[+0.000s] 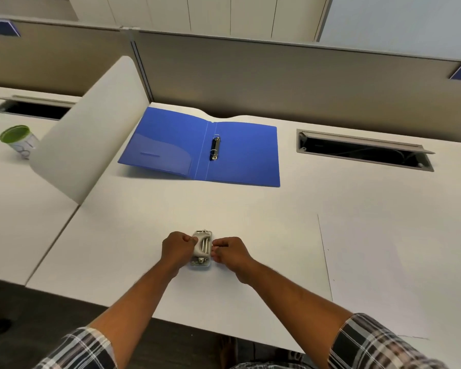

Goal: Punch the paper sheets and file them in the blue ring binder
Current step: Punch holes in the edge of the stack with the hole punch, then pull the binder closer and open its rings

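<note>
Left hand [176, 246] and right hand [230, 250] each grip the hole punch [202, 249] on the counter [144, 222], open blue ring binder [240, 153] beyond.

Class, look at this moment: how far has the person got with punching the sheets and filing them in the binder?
Done: the blue binder lies open, its rings empty. In hand: the left hand and right hand hold the hole punch on the desk. Left: the paper sheets lie flat to the right, neither punched nor filed.

Plaid shirt, blk/white/grey w/ brownish checks; left sleeve [83, 350] & right sleeve [378, 344] rolled above elbows.
</note>
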